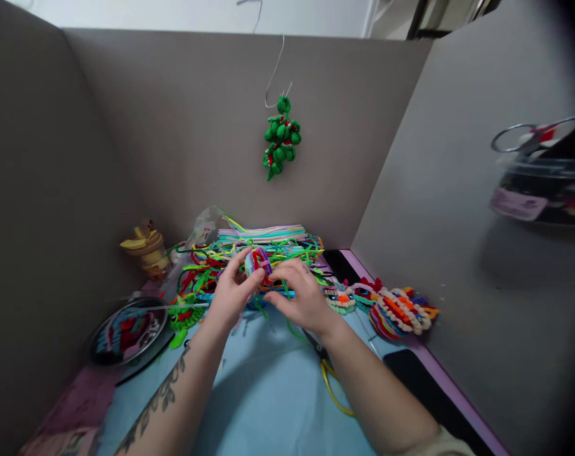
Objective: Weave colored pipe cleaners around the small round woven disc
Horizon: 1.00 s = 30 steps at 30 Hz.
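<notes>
In the middle of the head view, my left hand (233, 285) grips a small rounded pipe-cleaner piece (256, 261) in red, purple and pale green, thumb in front and fingers behind. Close to its right edge is my right hand (301, 294), with curled fingers and the thumb set apart from them. A green pipe cleaner (294, 330) trails below the right hand; part of it shows in the gap between thumb and fingers. Whether the right fingertips touch the piece I cannot tell. Scissors with yellow handles (332, 386) lie under my right forearm.
Behind my hands spreads a heap of coloured pipe cleaners (268, 235). Finished fuzzy figures (401, 311) lie at right, beside a black phone-like slab (420, 386). A round dish (161, 323) sits left. A green ornament (282, 139) hangs from the back panel; grey walls enclose three sides.
</notes>
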Available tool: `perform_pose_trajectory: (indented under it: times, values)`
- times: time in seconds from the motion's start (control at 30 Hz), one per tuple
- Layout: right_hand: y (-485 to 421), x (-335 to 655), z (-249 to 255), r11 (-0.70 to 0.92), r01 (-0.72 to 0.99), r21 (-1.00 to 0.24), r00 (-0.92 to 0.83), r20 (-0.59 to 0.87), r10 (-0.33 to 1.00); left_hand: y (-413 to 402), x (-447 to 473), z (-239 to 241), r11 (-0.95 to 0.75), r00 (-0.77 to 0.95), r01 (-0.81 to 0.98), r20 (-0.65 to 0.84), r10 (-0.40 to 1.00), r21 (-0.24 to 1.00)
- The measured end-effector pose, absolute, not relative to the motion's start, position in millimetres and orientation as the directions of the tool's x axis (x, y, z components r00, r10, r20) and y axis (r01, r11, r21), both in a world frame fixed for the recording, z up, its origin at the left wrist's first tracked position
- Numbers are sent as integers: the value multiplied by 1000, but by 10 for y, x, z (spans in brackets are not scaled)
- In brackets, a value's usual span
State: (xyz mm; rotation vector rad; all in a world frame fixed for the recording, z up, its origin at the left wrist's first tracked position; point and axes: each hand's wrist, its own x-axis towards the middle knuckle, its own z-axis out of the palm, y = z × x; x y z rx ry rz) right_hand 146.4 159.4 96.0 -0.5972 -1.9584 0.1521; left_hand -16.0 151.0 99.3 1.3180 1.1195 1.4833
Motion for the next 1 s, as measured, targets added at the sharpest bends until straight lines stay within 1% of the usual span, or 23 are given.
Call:
perform_pose_trajectory:
  times: [0.1, 0.2, 0.3, 0.37, 0.47, 0.53, 0.57, 0.63, 0.7, 0.73, 0.87, 1.0]
  values:
    - [1611, 1448, 932, 861, 396, -319, -366, 806, 466, 1498, -121, 987, -216, -87, -81, 209, 974, 973]
    - [1578, 1392, 932, 873, 370, -318, -368, 813, 451, 1511, -108, 965, -215, -103, -81, 207, 973, 973]
    - [1521, 1367, 994, 893, 269, -361, -412, 795, 445, 1535, -119, 952, -225, -151, -79, 211, 966, 971]
    - [1495, 1395, 1064, 901, 192, -390, -480, 763, 433, 1543, -133, 958, -233, -178, -93, 214, 960, 968]
    - [1498, 1492, 1162, 889, 149, -432, -587, 685, 431, 1537, -151, 973, -248, -160, -66, 235, 959, 967]
    - [1524, 1560, 1193, 875, 136, -464, -595, 668, 447, 1530, -161, 973, -268, -123, 5, 267, 956, 963]
    - [1539, 1586, 1196, 864, 129, -486, -564, 681, 467, 1528, -165, 969, -285, -107, 58, 290, 951, 957]
    - [1566, 1614, 1181, 833, 134, -536, -436, 723, 535, 1523, -169, 954, -329, -68, 187, 346, 936, 926]
    - [1580, 1610, 1155, 805, 183, -565, -294, 750, 593, 1510, -163, 943, -371, -26, 299, 396, 918, 879]
    - [1581, 1599, 1143, 799, 214, -562, -246, 760, 601, 1499, -157, 942, -386, -7, 336, 412, 911, 859]
    - [1560, 1541, 1127, 810, 298, -506, -196, 798, 570, 1440, -122, 969, -404, 37, 378, 423, 906, 833]
    - [1537, 1526, 1135, 787, 369, -495, -148, 804, 576, 1418, -107, 971, -401, 86, 339, 396, 914, 851]
